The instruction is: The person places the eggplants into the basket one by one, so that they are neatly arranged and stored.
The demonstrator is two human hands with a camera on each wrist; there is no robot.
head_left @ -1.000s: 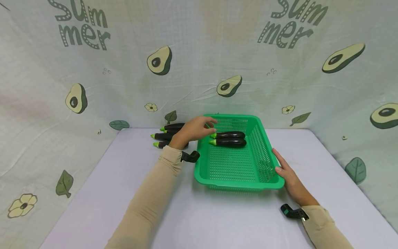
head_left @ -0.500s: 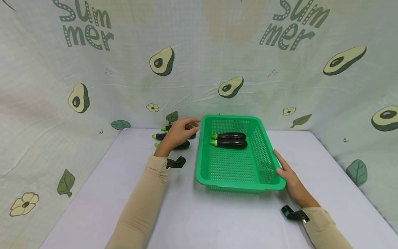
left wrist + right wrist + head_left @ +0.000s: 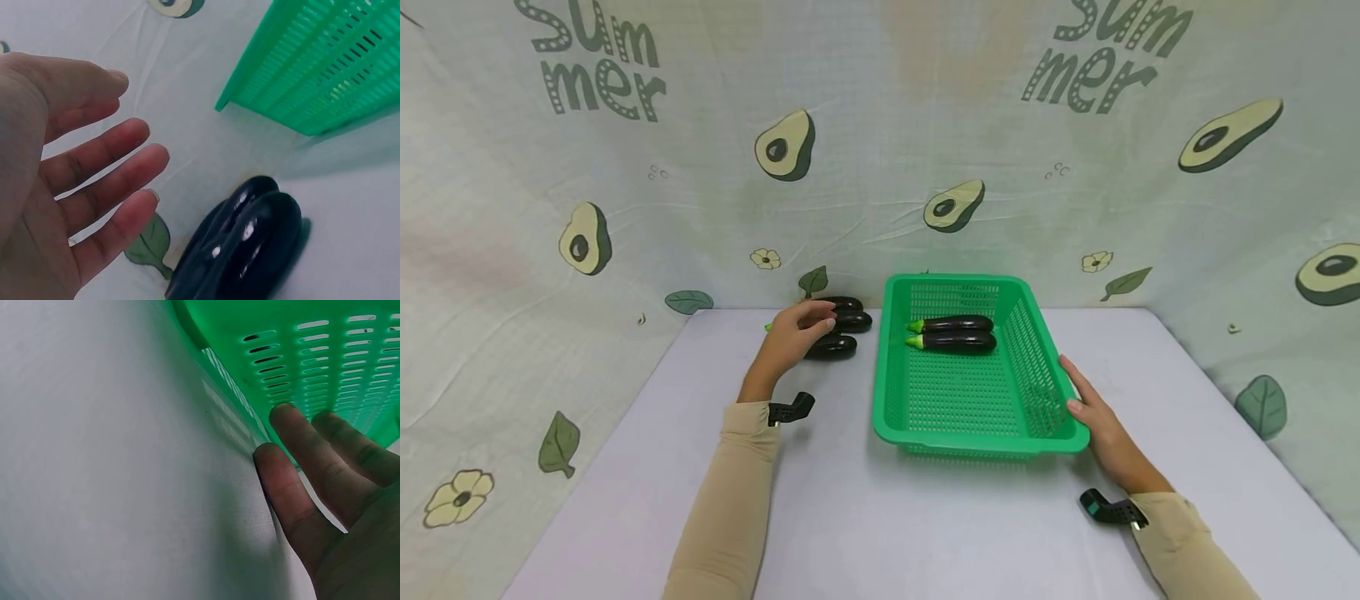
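Nearest, two beige sleeves (image 3: 722, 500) reach over the white table (image 3: 925, 517), each with a black device (image 3: 792, 408) at the wrist; the right hand (image 3: 1107, 437) holds the green basket (image 3: 962, 442) at its right side, the thumb on the rim, and the right wrist view shows the fingertips against the perforated wall from outside; somewhat farther, the left hand (image 3: 786, 343) is rather wide, its fingers apart, in front of the loose eggplants (image 3: 831, 347); these lie on the table, left of the basket and near to it, partly covered by the hand, so their exact number cannot be told; inside the basket, in its farther half, two eggplants (image 3: 958, 342) lie side by side, green stems to the left; behind everything hangs a pale cloth (image 3: 700, 208) printed with avocados, leaves and "summer".
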